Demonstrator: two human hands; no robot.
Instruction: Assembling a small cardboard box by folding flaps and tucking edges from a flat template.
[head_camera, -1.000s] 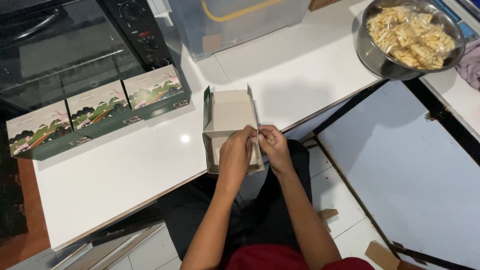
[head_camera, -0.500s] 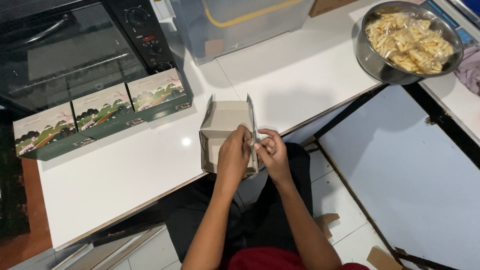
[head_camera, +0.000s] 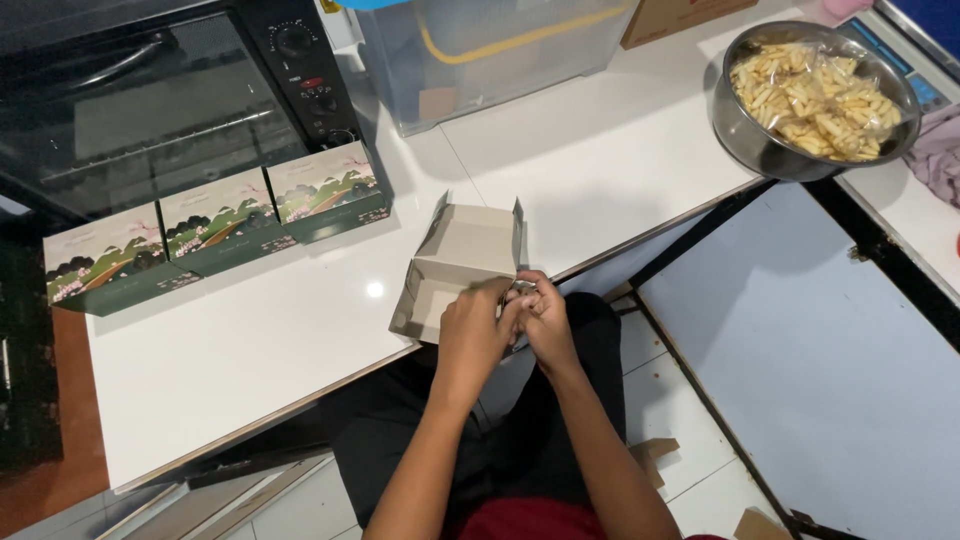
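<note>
Grey-brown card, unprinted inside: my left hand (head_camera: 472, 325) and right hand (head_camera: 543, 318) meet at the near right corner of the open box (head_camera: 462, 265), fingers of both curled and pinching a small flap or tab there; the exact piece is hidden under my fingertips. The box sits at the near edge of the white tabletop (head_camera: 600, 170), its far side flaps standing upright.

Judgement on the fold: best done with the wall held square by the left hand while the right presses the tab along its crease, pressure kept low so the card does not buckle, box kept flat on the surface.

Pose: both forearms come up from my lap, converging, wrists slightly bent inward, knuckles up.

Further out: three finished boxes (head_camera: 215, 232) with a green landscape print in a row toward the left far side, against a black oven (head_camera: 150, 100). A clear plastic tub (head_camera: 500, 55) at the far edge. A steel bowl (head_camera: 745, 135) of bagged pale sticks at the far right corner.
</note>
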